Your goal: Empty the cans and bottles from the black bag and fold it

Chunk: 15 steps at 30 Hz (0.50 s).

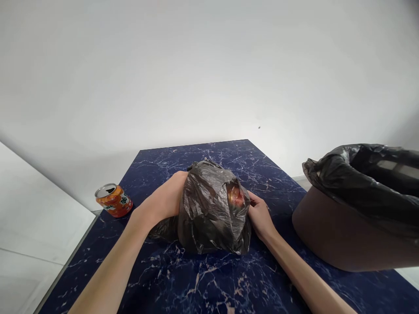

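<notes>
A crumpled black plastic bag [206,213] stands bulging on the dark blue marbled table, between my two hands. Through an opening on its right side shows part of a red and yellowish thing [235,197], whose kind I cannot make out. My left hand [175,194] reaches in against the bag's left side, and its fingers are hidden by the plastic. At the right edge, my right hand [259,214] has its thumb and fingers closed on the bag's plastic. To the left of my left forearm is an orange drink can [114,200], upright with its top opened.
On the right stands a brown bin [343,235] lined with a black bin bag [363,183] folded over its rim. The table [209,283] ends near a white wall [203,78] at the back. White panels [29,226] lie beyond the table's left edge.
</notes>
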Each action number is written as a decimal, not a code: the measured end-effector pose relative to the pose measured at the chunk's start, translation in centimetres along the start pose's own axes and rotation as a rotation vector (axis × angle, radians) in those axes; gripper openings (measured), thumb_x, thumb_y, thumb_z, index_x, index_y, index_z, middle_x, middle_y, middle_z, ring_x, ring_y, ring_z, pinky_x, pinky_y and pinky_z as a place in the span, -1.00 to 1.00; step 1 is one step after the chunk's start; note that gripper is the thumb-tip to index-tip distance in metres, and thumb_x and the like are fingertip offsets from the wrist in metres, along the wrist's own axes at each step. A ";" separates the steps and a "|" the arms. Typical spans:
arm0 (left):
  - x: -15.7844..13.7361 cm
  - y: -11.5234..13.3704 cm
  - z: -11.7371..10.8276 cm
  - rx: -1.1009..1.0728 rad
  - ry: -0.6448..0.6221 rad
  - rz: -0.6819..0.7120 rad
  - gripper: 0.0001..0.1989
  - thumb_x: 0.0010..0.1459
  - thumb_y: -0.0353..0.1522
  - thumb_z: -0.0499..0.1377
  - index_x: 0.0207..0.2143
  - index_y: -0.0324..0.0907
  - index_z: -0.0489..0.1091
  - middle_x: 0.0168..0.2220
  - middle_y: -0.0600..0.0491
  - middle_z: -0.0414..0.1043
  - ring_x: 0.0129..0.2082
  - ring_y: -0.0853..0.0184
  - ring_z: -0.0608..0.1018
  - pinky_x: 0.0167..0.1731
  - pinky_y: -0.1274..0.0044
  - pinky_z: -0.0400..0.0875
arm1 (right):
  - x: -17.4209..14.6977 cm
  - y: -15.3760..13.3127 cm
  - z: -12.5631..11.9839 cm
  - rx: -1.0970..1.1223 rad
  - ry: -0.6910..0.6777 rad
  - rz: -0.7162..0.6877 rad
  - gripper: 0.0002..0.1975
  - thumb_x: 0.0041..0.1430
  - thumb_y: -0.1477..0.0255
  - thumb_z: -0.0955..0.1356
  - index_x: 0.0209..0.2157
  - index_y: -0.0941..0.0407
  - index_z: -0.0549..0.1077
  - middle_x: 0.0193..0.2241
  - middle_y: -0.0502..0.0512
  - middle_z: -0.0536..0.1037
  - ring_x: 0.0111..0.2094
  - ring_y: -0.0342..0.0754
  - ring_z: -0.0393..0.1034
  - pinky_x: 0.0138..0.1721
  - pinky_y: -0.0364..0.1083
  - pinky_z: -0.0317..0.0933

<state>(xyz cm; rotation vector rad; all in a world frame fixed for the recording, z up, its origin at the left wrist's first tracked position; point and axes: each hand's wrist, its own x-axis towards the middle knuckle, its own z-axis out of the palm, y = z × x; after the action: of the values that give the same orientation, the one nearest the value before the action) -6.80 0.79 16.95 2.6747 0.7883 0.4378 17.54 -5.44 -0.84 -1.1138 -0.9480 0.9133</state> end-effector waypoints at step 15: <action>0.1 -0.7 -0.5 0.076 -0.027 0.071 -0.82 0.33 -0.34 0.17 -0.36 -0.11 0.49 -0.28 -0.04 0.65 -0.24 0.16 0.66 -0.21 0.42 0.49 | 1.8 1.9 -1.6 0.213 0.116 0.030 -0.60 0.13 -0.04 0.55 -0.23 -0.03 0.59 -0.18 0.08 0.72 -0.06 0.21 0.62 -0.02 0.17 0.49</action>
<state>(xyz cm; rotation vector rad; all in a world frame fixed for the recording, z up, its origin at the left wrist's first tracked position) -7.24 1.55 17.18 2.7798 0.7179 0.3948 19.40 -3.87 -2.68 -0.9901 -0.7231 0.9405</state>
